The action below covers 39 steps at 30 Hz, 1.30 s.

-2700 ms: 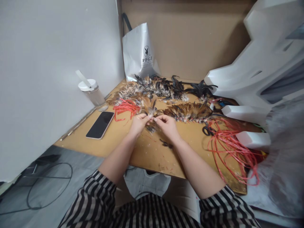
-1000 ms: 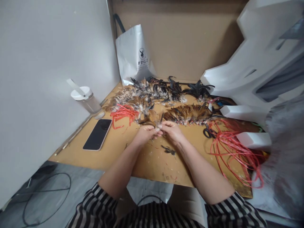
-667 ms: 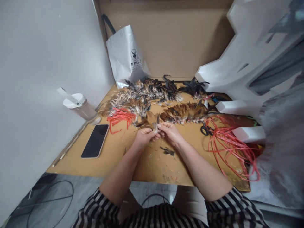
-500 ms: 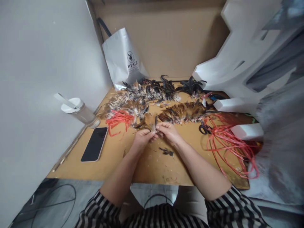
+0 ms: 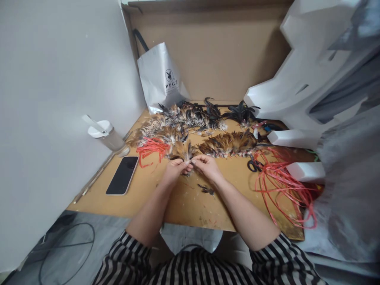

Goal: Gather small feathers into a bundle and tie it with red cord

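My left hand (image 5: 178,168) pinches a small bunch of brown feathers (image 5: 182,149) at its base, and the feathers fan out away from me. My right hand (image 5: 207,165) meets it there with thumb and forefinger pressed together at the quill ends; the fingers hide just what they grip. Behind my right hand lies a row of bundled brown feathers (image 5: 228,143). Beyond my left hand, loose brown and black feathers (image 5: 166,128) are heaped. A few small dark feathers (image 5: 206,190) lie on the table below my hands.
Short red strips (image 5: 152,148) and a phone (image 5: 122,176) lie on the wooden table (image 5: 190,209) at left, beside a lidded cup (image 5: 107,136). Black scissors (image 5: 253,163) and long red strips (image 5: 285,186) are at right, under white foam pieces (image 5: 305,172). A silver bag (image 5: 158,75) stands behind.
My camera view has shifted slightly. The feather bunch is turned a little between my fingers, and my hands have drawn slightly closer around its base.
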Available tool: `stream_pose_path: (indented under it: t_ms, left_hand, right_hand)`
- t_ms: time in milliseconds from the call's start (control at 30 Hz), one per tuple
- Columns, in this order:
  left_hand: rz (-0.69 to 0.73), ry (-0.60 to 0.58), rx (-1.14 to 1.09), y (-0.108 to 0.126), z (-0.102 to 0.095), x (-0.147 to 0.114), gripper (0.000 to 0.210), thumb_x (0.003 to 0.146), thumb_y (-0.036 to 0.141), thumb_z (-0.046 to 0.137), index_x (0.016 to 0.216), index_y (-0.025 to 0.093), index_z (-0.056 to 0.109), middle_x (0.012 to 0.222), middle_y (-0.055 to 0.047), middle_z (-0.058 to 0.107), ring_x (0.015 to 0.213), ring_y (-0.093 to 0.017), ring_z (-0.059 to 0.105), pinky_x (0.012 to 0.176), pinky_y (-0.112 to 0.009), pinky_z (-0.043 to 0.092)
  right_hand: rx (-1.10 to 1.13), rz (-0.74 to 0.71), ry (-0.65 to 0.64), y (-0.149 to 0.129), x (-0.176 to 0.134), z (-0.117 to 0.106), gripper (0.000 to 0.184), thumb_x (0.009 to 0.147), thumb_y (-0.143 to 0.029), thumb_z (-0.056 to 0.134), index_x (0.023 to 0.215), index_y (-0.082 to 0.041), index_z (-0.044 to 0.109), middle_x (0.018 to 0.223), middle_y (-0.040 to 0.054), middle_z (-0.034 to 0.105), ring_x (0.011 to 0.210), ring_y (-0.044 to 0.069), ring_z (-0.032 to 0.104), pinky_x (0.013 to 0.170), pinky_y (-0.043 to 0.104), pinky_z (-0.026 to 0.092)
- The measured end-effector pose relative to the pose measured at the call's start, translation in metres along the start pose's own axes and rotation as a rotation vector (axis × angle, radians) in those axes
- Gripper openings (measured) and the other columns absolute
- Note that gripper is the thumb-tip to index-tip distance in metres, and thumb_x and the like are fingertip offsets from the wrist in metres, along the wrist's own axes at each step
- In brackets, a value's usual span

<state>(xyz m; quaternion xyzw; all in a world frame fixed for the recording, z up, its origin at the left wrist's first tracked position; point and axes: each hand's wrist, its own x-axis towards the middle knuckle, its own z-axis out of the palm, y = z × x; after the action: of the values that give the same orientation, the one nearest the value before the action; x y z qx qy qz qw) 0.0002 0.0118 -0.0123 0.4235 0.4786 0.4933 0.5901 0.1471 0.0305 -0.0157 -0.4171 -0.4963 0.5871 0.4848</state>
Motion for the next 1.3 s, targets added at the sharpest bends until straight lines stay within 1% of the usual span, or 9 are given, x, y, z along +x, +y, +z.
stream_pose_path:
  t_ms: [167, 333, 600, 833, 900, 967, 1067, 1233, 1300]
  left_hand:
    - [0.044, -0.052, 0.090, -0.002, -0.002, 0.000, 0.028, 0.064, 0.040, 0.068, 0.064, 0.012, 0.067, 0.060, -0.006, 0.064, 0.051, -0.010, 0.054, 0.052, -0.022, 0.041]
    - [0.073, -0.037, 0.120, -0.004, -0.003, 0.001, 0.030, 0.063, 0.042, 0.068, 0.063, 0.012, 0.066, 0.060, -0.006, 0.064, 0.050, -0.009, 0.054, 0.052, -0.022, 0.042]
    - [0.103, -0.083, 0.182, -0.018, -0.006, 0.009, 0.030, 0.067, 0.042, 0.065, 0.067, 0.012, 0.068, 0.060, -0.006, 0.065, 0.050, -0.009, 0.054, 0.052, -0.022, 0.043]
    - [0.098, -0.064, 0.178, -0.014, -0.004, 0.007, 0.029, 0.064, 0.041, 0.067, 0.064, 0.012, 0.067, 0.059, -0.005, 0.064, 0.049, -0.009, 0.053, 0.051, -0.022, 0.042]
    - [0.097, -0.031, 0.153, -0.010, -0.005, 0.005, 0.029, 0.063, 0.041, 0.068, 0.063, 0.012, 0.066, 0.059, -0.005, 0.064, 0.049, -0.009, 0.053, 0.051, -0.022, 0.042]
    - [0.114, 0.039, 0.096, -0.005, -0.006, 0.004, 0.028, 0.064, 0.040, 0.068, 0.065, 0.012, 0.066, 0.061, -0.006, 0.065, 0.051, -0.009, 0.054, 0.052, -0.022, 0.042]
    - [0.149, 0.154, -0.075, 0.003, -0.009, 0.004, 0.027, 0.062, 0.037, 0.069, 0.070, 0.012, 0.065, 0.068, -0.006, 0.066, 0.055, -0.009, 0.056, 0.053, -0.020, 0.041]
    - [0.156, 0.260, -0.213, 0.002, -0.012, 0.001, 0.028, 0.062, 0.036, 0.070, 0.072, 0.011, 0.063, 0.070, -0.007, 0.066, 0.056, -0.008, 0.056, 0.052, -0.019, 0.039]
    - [0.155, 0.277, -0.228, -0.002, -0.013, -0.002, 0.028, 0.062, 0.036, 0.070, 0.072, 0.011, 0.063, 0.070, -0.006, 0.066, 0.056, -0.008, 0.056, 0.052, -0.018, 0.039]
  right_hand:
    - [0.013, 0.005, -0.002, 0.006, 0.002, 0.001, 0.028, 0.060, -0.038, 0.070, 0.073, -0.015, 0.063, 0.060, -0.0004, 0.061, 0.052, 0.010, 0.051, 0.055, 0.023, 0.038]
    - [-0.016, -0.028, -0.009, 0.007, 0.002, 0.001, 0.027, 0.061, -0.039, 0.069, 0.073, -0.015, 0.062, 0.061, -0.0003, 0.061, 0.053, 0.010, 0.051, 0.054, 0.023, 0.038]
    - [-0.101, -0.109, -0.012, 0.006, 0.002, 0.000, 0.022, 0.063, -0.034, 0.066, 0.067, -0.015, 0.058, 0.058, -0.0009, 0.058, 0.050, 0.009, 0.049, 0.051, 0.022, 0.038]
    - [-0.156, -0.106, 0.003, 0.002, 0.000, 0.002, 0.021, 0.063, -0.034, 0.064, 0.068, -0.015, 0.058, 0.057, -0.0008, 0.057, 0.049, 0.009, 0.047, 0.051, 0.022, 0.037]
    - [-0.204, -0.107, 0.024, 0.004, 0.001, 0.001, 0.021, 0.064, -0.035, 0.062, 0.070, -0.015, 0.059, 0.058, -0.0006, 0.057, 0.048, 0.009, 0.045, 0.049, 0.022, 0.036]
    - [-0.279, -0.138, 0.028, 0.006, 0.002, 0.000, 0.021, 0.066, -0.035, 0.060, 0.074, -0.015, 0.061, 0.059, -0.0002, 0.058, 0.048, 0.009, 0.044, 0.049, 0.022, 0.035]
    - [-0.452, -0.219, -0.033, 0.006, 0.000, -0.002, 0.020, 0.070, -0.033, 0.056, 0.075, -0.015, 0.062, 0.062, 0.0009, 0.059, 0.052, 0.010, 0.047, 0.053, 0.022, 0.037]
    - [-0.948, -0.377, -0.240, -0.009, -0.017, 0.005, 0.014, 0.074, -0.025, 0.052, 0.073, -0.018, 0.065, 0.073, 0.0029, 0.062, 0.066, 0.013, 0.053, 0.064, 0.024, 0.037]
    - [-1.123, -0.379, -0.338, -0.016, -0.025, 0.009, 0.015, 0.074, -0.025, 0.052, 0.074, -0.019, 0.065, 0.077, 0.0036, 0.063, 0.067, 0.013, 0.054, 0.064, 0.024, 0.036]
